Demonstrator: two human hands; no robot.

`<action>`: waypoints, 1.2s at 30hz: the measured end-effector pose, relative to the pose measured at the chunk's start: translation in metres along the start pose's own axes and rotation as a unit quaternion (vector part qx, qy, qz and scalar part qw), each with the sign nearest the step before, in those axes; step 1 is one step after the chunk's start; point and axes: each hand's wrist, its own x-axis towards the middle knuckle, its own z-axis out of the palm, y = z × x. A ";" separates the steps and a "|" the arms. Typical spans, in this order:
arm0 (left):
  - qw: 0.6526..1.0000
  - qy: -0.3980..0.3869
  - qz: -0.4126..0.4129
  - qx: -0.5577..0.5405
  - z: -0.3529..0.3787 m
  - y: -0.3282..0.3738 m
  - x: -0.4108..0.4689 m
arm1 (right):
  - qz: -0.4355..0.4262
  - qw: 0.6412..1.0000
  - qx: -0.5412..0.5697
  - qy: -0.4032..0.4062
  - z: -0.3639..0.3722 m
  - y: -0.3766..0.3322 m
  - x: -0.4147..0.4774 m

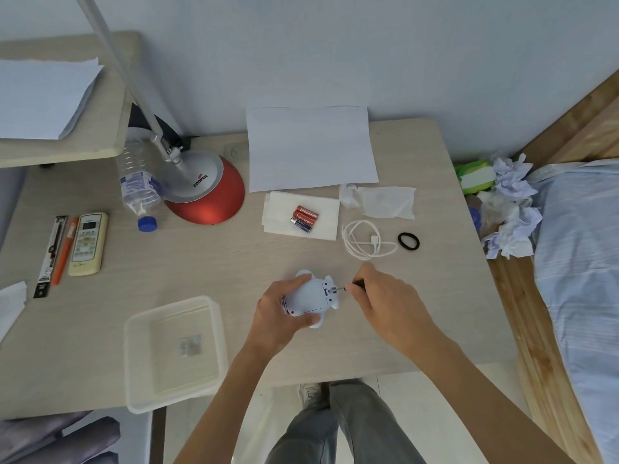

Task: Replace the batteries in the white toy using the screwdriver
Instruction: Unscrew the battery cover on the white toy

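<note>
— What's the white toy [310, 298] like from where you stand?

— Small and rounded, lying belly-up on the table [201, 262], near the front edge and about the middle. A flat panel faces up, with stubby little limbs at its right end. The left hand [279, 314] is curled round it from the left, thumb on the near side, fingers over the far side. At the right end the thin tip of the screwdriver [351, 285] meets a small metal fitting, and the right hand [385, 299] pinches the dark handle.

— Can you see the screw?

— No, too small. Most of the handle is hidden under the fingers as well. The plastic tub [129, 356] on the left has something small and pale in it, but it's blurred. The lamp [204, 192] has a red base, and its arm runs out of sight at the top.

— And the rest of the table?

— Pale wood grain. Far left there's a remote [87, 242], then a bottle [139, 185] lying on its side by the lamp. Behind the toy are a white sheet of paper [310, 147] and three batteries [304, 218] on a tissue, two red and one dark. Right of those are a coiled white cable [365, 244] and a black hair tie [408, 242]. Past the table edge there's crumpled paper [512, 209], then a bed [576, 246] with pale blue bedding.
</note>
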 end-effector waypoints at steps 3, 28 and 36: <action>1.000 -0.001 0.003 -0.003 -0.001 -0.001 0.000 | 0.002 1.000 0.001 0.010 0.001 -0.001 -0.001; 1.000 0.006 0.004 0.007 -0.007 -0.004 -0.003 | 0.104 0.963 0.163 0.188 0.040 0.074 -0.015; 1.000 0.005 0.003 0.000 -0.009 -0.004 -0.003 | 0.127 0.971 0.076 0.188 0.078 0.101 -0.021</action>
